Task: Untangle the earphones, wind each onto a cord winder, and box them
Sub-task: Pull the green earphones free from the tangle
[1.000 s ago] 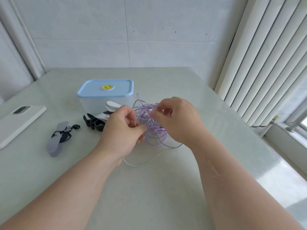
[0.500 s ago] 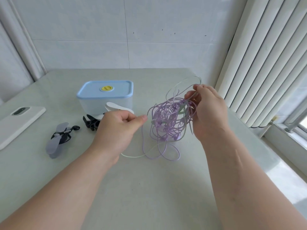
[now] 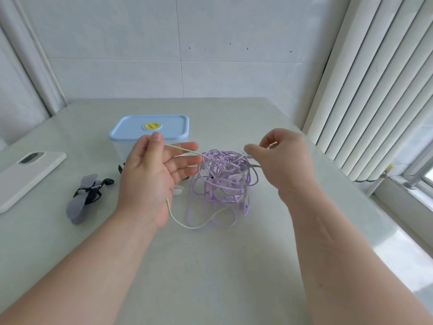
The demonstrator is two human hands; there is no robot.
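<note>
Tangle time at frame centre: left hand (image 3: pixel 150 181), fingers spread, has the pale green cord (image 3: pixel 182 150) under its thumb; right hand (image 3: pixel 284 165) pinches a loop atop the purple earphone knot (image 3: pixel 222 179). Best bet: draw green out slowly, knot kept loose.

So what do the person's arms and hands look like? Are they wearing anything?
Nothing is worn that I can see. Both forearms are bare right down to the bottom edge of the picture, with no sleeves showing. The left hand and the right hand have no gloves, and no rings, watch or bracelets show. The fingernails that show look short and unpainted. There are no cables or markings, since these are a person's hands.
</note>
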